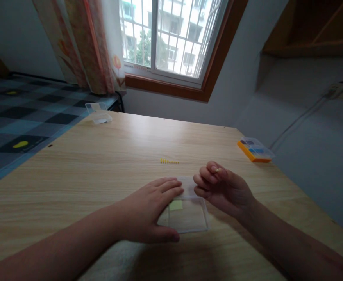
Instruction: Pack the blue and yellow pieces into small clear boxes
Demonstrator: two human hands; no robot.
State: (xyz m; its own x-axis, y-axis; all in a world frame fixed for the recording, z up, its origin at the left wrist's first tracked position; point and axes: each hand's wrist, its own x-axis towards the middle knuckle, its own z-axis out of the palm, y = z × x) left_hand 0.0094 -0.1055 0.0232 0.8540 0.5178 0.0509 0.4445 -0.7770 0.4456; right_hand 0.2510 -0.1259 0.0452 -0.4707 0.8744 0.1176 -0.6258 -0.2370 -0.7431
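My left hand (150, 208) lies with its fingers stretched out over the left side of a clear plastic box (189, 231). Its thumb reaches along the box's near edge. The box is opened flat on the table, its lid (187, 187) folded away from me, and a pale yellow-green paper piece (176, 205) shows at its left. My right hand (225, 187) is raised above the right side of the box, fingers curled and thumb pinched to the index finger. A tiny pale spot shows at the pinch, too small to name. Beyond the box, several tiny yellow pieces (169, 161) form a row.
The wooden table (124, 144) reaches toward the window (171, 39). An orange-and-clear case (253, 150) with dark and blue contents sits at the right edge. Another open clear box (99, 113) stands at the far left corner. A bed (27, 113) adjoins the table's left side.
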